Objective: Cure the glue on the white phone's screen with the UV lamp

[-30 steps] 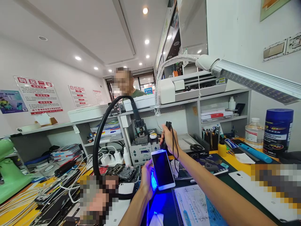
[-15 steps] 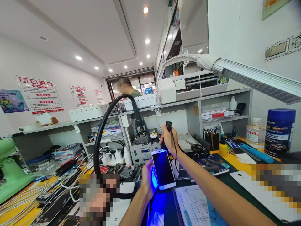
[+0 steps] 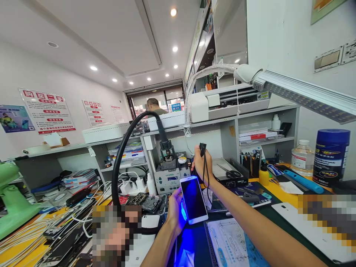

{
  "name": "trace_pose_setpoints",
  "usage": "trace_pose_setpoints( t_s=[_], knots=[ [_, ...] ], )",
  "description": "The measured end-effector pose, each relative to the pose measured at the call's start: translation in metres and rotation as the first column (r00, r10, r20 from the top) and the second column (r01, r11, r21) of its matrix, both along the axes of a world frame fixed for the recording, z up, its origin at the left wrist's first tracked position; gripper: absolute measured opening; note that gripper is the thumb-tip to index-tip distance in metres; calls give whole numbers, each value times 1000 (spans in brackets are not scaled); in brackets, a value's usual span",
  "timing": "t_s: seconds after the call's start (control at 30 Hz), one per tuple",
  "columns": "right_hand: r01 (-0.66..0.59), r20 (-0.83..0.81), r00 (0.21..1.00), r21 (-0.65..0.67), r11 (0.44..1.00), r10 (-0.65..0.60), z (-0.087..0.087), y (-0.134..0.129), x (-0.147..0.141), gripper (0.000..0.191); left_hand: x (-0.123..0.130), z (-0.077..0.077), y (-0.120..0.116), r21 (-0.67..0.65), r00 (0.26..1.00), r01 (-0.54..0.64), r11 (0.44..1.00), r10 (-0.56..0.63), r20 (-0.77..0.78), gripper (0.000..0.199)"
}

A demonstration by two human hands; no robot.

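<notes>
A white smartphone [image 3: 194,199] with a dark screen is tilted up in my left hand [image 3: 175,209], whose fingers wrap its left edge and back. Blue light glows on the screen's top, on my left palm and on the mat below. Above the phone's upper right corner, my right hand [image 3: 203,163] is closed around a black corded tool [image 3: 203,148]. Its thin black cable loops down past my wrist. The tool's lower end is mostly hidden by my fingers, so its kind is unclear.
A soldering or hot-air station [image 3: 167,181] stands behind the phone, with a thick black hose [image 3: 115,167] arching left. Circuit boards [image 3: 147,203] and cables crowd the left. Scissors [image 3: 232,173], bottles and a blue-lidded can [image 3: 330,157] are to the right. An LED lamp [image 3: 306,94] hangs overhead.
My right hand has shifted very slightly right with the black tool. The phone stays nearly still in my left hand. The person beyond the counter has moved slightly right and lower.
</notes>
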State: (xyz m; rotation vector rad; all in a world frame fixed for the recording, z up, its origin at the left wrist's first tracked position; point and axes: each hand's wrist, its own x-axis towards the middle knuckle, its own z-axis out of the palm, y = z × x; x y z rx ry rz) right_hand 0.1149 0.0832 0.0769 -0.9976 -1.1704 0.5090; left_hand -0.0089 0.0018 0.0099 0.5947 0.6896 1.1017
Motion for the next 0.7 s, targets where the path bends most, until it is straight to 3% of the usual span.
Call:
trace_pose_setpoints(
  t_s=[0.17, 0.4, 0.7],
  knots=[
    [-22, -25, 999, 42, 999, 24, 7, -16, -3, 45, 1, 3, 0, 57, 995, 78, 995, -82, 63, 40],
    [-31, -19, 999, 93, 995, 33, 13, -25, -6, 40, 1, 2, 0, 49, 989, 87, 995, -92, 112, 42],
    [-61, -100, 993, 50, 997, 66, 10, -16, -4, 45, 2, 1, 2, 38, 996, 59, 998, -62, 70, 39]
  ],
)
